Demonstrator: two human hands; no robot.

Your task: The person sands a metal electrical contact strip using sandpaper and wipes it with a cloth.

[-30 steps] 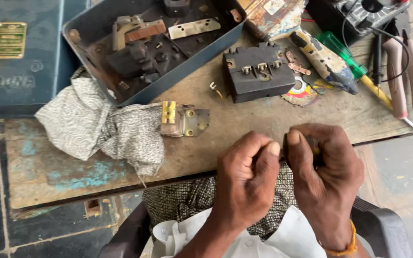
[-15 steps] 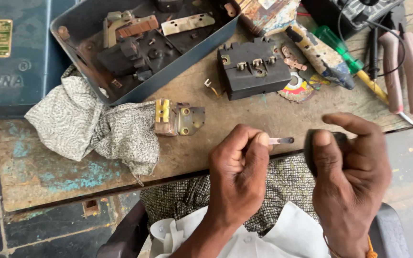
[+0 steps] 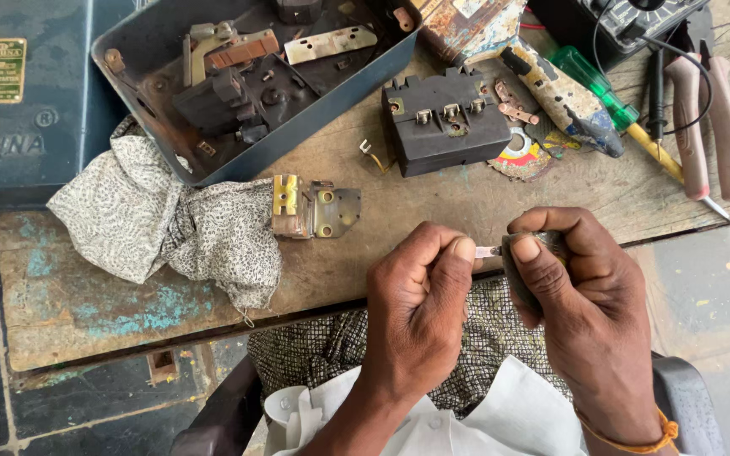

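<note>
My left hand (image 3: 420,300) is closed around a small metal strip (image 3: 488,252), whose shiny tip sticks out to the right between thumb and forefinger. My right hand (image 3: 580,295) pinches a dark folded pad (image 3: 518,272) and presses it against that tip. Both hands hover just off the near edge of the wooden workbench (image 3: 432,203), above my lap. A black terminal block (image 3: 444,120) with several brass screws lies on the bench beyond the hands. A brass-and-steel bracket (image 3: 312,208) lies to its left.
A grey metal box (image 3: 251,76) with rusty switch parts sits at the back left, a patterned cloth (image 3: 162,224) beside it. Red-handled pliers (image 3: 702,127), a green screwdriver (image 3: 610,93) and a multimeter (image 3: 626,21) lie at the right. A dark blue case (image 3: 18,93) is far left.
My right hand, open and apart half a second ago, has closed in on the strip's tip with the dark pad. My left hand keeps hold of the strip.
</note>
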